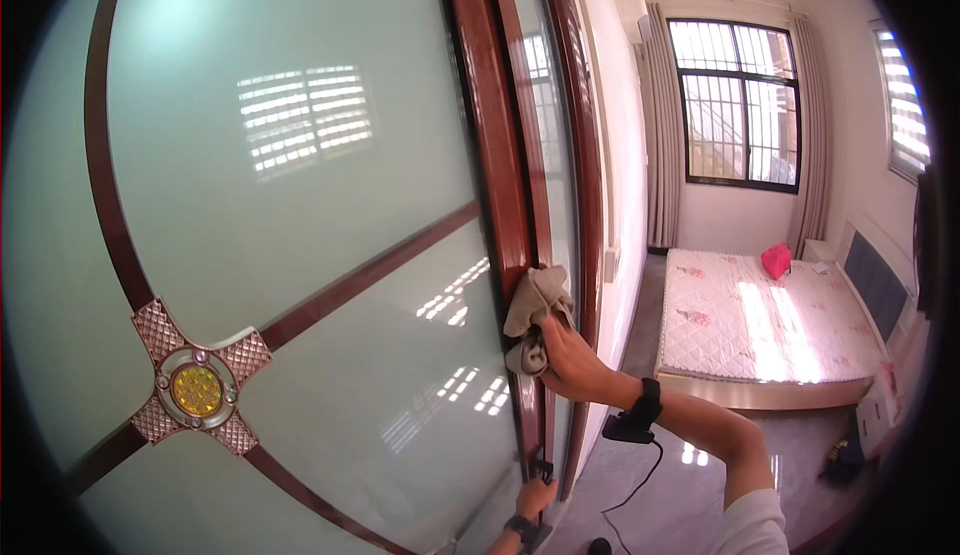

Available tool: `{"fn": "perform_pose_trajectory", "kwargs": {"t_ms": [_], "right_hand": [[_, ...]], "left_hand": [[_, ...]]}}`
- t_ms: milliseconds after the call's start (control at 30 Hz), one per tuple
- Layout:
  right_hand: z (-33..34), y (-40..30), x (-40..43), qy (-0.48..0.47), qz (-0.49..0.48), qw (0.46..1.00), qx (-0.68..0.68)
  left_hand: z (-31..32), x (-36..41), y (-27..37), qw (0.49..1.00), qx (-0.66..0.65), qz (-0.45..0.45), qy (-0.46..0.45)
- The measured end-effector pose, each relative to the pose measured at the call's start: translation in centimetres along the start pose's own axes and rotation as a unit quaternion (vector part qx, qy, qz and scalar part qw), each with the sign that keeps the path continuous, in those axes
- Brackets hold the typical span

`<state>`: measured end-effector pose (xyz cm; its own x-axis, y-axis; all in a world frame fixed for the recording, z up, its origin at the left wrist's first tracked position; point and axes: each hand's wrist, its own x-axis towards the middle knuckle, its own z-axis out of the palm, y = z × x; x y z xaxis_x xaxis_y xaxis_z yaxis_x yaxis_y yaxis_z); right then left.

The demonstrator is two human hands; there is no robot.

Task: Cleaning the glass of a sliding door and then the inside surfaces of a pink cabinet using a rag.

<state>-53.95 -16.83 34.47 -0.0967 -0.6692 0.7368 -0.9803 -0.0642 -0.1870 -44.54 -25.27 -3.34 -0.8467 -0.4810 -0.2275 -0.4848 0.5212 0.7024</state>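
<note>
A grey-brown cloth [538, 301] is bunched in my right hand [574, 364] and pressed against the glossy reddish-brown frame [495, 105] of a frosted glass sliding door [337, 142]. A black device with a cable is strapped to my right wrist. Lower down, my left hand [535, 498] is at the same door edge, by a small black fitting [541, 469]; its fingers are partly hidden. Dark curved strips cross the glass and meet at a metallic ornament [196, 390] with a yellow centre.
A bed [712, 315] with a quilted floral cover stands at the right, a pink bag [776, 261] on it. Behind are a barred window [742, 105] and curtains [664, 127]. A white cabinet [876, 424] stands near the bed. The black cable [637, 489] hangs above the shiny floor.
</note>
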Motion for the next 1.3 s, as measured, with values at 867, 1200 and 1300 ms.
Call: {"fn": "perform_pose_trajectory", "kwargs": {"t_ms": [867, 1200, 1300], "right_hand": [[-28.9, -4.2, 41.9, 0.278, -0.228, 0.928, 0.095], [-26.4, -0.5, 38.4, 0.349, -0.203, 0.908, 0.115], [-21.4, 1.3, 35.8, 0.369, -0.238, 0.89, 0.127]], "left_hand": [[-0.8, -3.7, 3.0, 0.98, -0.08, 0.06, 0.174], [2.2, -0.9, -0.4, 0.965, -0.046, 0.158, 0.206], [3.1, 0.9, -1.8, 0.974, -0.047, 0.142, 0.171]]}}
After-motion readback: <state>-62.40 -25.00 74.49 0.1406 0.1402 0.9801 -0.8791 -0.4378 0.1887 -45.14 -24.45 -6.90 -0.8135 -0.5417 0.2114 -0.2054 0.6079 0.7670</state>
